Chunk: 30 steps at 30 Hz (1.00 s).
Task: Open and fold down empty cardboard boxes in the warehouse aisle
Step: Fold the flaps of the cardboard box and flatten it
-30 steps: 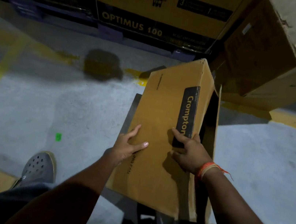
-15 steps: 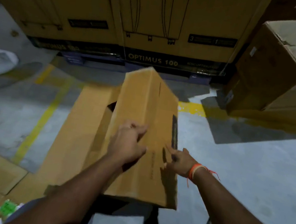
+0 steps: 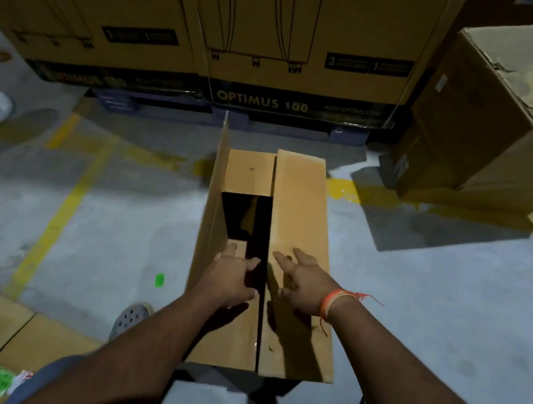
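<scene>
Currently: cardboard box (image 3: 305,207) is standing on the grey floor (image 3: 431,313), top partly open. Left hand (image 3: 232,280) is resting open-fingered on the near flap; right hand (image 3: 302,285) is lying flat, fingers spread, on the right flap.

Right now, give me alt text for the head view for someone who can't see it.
Two bare hands, left hand and right hand, rest open on the top flaps of a long cardboard box, its centre seam parted over a dark interior. It stands on grey concrete floor before stacked cartons.
</scene>
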### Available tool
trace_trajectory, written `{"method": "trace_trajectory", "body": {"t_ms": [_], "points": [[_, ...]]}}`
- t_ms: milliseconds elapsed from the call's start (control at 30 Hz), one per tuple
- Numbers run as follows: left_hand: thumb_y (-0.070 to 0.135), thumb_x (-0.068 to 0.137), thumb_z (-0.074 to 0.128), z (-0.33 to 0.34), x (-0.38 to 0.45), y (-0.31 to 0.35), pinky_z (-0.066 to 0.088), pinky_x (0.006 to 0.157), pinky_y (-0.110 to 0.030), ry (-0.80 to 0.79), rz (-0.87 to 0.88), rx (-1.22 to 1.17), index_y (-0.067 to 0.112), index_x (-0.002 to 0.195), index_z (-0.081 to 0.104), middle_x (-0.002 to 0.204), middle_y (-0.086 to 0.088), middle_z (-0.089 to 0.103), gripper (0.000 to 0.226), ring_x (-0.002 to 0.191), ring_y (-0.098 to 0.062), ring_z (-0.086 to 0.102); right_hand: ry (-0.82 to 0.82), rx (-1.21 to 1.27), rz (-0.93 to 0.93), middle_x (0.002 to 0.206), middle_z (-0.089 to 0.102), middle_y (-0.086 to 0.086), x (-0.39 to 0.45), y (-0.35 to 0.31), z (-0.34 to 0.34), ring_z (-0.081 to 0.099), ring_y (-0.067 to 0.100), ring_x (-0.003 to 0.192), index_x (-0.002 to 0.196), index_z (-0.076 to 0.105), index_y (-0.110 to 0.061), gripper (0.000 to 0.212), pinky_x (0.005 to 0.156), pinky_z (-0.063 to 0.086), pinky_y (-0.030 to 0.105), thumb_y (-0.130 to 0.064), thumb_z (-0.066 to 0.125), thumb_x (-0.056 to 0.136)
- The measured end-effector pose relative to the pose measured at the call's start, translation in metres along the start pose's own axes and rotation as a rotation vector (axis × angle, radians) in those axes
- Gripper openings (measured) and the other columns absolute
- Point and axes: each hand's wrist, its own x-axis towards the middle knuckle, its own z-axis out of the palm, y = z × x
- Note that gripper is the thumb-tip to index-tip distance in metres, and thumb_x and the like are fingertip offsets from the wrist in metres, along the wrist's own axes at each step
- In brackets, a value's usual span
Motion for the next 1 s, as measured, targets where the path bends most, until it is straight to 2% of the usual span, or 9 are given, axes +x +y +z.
{"method": "trace_trajectory", "body": {"t_ms": [133, 233, 333, 467, 633, 733, 833, 933, 1000], "points": [[0.036, 0.091, 0.069, -0.011, 0.002, 0.005, 0.035, 0.119, -0.041, -0.014, 0.017, 0.037, 0.039, 0.154, 0.038, 0.167, -0.015, 0.010, 0.071, 0.149, -0.038, 0.024, -0.025, -0.299, -0.205, 0.169, 0.006, 0.007, 0.008, -0.021, 0.019, -0.005, 0.035, 0.154, 0.161, 0.010, -0.028, 0.075, 0.122, 0.007, 0.053, -0.044, 0.049, 0.100], [0.033, 0.093, 0.061, -0.015, 0.002, 0.009, 0.026, 0.122, -0.046, -0.041, 0.022, 0.105, 0.037, 0.156, 0.036, 0.169, -0.014, 0.003, 0.068, 0.154, -0.038, 0.009, -0.045, -0.379, -0.234, 0.169, 0.009, 0.006, 0.020, -0.040, 0.041, -0.013, 0.029, 0.154, 0.161, 0.013, -0.020, 0.077, 0.120, -0.008, 0.055, -0.051, 0.045, 0.099], [0.035, 0.092, 0.064, -0.014, -0.004, 0.006, 0.013, 0.124, -0.052, -0.031, 0.023, 0.173, 0.037, 0.156, 0.035, 0.169, -0.015, -0.001, 0.070, 0.155, -0.039, -0.002, -0.060, -0.517, -0.138, 0.168, 0.011, 0.010, 0.027, -0.047, 0.044, -0.013, 0.029, 0.154, 0.161, 0.009, -0.017, 0.075, 0.118, -0.014, 0.056, -0.055, 0.035, 0.102], [0.038, 0.093, 0.067, -0.015, -0.011, 0.001, 0.002, 0.125, -0.051, 0.032, 0.042, 0.225, 0.032, 0.157, 0.034, 0.168, -0.019, -0.007, 0.072, 0.154, -0.044, -0.012, 0.005, -0.566, -0.002, 0.160, 0.032, 0.015, 0.019, -0.051, 0.027, 0.000, 0.030, 0.155, 0.161, 0.004, -0.015, 0.074, 0.119, -0.014, 0.059, -0.056, 0.025, 0.104], [0.038, 0.091, 0.065, -0.017, -0.019, -0.005, -0.005, 0.123, -0.061, 0.217, -0.015, 0.310, 0.032, 0.157, 0.033, 0.167, -0.022, -0.013, 0.073, 0.150, -0.048, -0.021, 0.215, -0.658, 0.220, 0.164, 0.020, 0.021, -0.003, -0.047, -0.002, -0.012, 0.043, 0.152, 0.161, 0.002, -0.013, 0.073, 0.118, -0.014, 0.060, -0.043, 0.034, 0.103], [0.037, 0.088, 0.067, -0.014, -0.022, -0.011, -0.005, 0.116, -0.073, 0.240, -0.168, 0.207, 0.037, 0.158, 0.023, 0.165, -0.021, -0.022, 0.083, 0.147, -0.052, -0.025, 0.232, -0.576, 0.393, 0.164, 0.014, 0.024, -0.010, -0.016, -0.012, -0.017, 0.046, 0.150, 0.160, -0.010, -0.019, 0.076, 0.118, -0.013, 0.062, -0.036, 0.036, 0.102], [0.045, 0.087, 0.070, -0.008, -0.019, -0.018, 0.003, 0.111, -0.079, 0.135, -0.309, 0.043, 0.046, 0.158, 0.012, 0.163, -0.018, -0.030, 0.091, 0.146, -0.054, -0.024, 0.111, -0.427, 0.462, 0.166, 0.003, 0.022, -0.009, 0.017, -0.009, -0.016, 0.044, 0.151, 0.154, -0.027, -0.032, 0.088, 0.118, -0.007, 0.066, -0.053, 0.040, 0.101], [0.054, 0.086, 0.071, 0.004, -0.011, -0.027, 0.017, 0.112, -0.074, 0.043, -0.351, -0.147, 0.051, 0.158, 0.010, 0.165, -0.013, -0.028, 0.094, 0.149, -0.051, -0.016, -0.013, -0.215, 0.470, 0.167, -0.003, 0.018, -0.001, 0.039, 0.004, -0.008, 0.042, 0.153, 0.147, -0.034, -0.043, 0.095, 0.116, 0.005, 0.070, -0.063, 0.043, 0.096], [0.061, 0.084, 0.071, 0.014, -0.005, -0.032, 0.023, 0.110, -0.070, 0.021, -0.352, -0.207, 0.054, 0.156, 0.011, 0.166, -0.009, -0.025, 0.094, 0.149, -0.049, -0.011, -0.067, -0.078, 0.443, 0.167, -0.002, 0.017, 0.004, 0.049, 0.012, 0.001, 0.044, 0.152, 0.150, -0.029, -0.042, 0.096, 0.118, 0.013, 0.066, -0.064, 0.046, 0.095]]}}
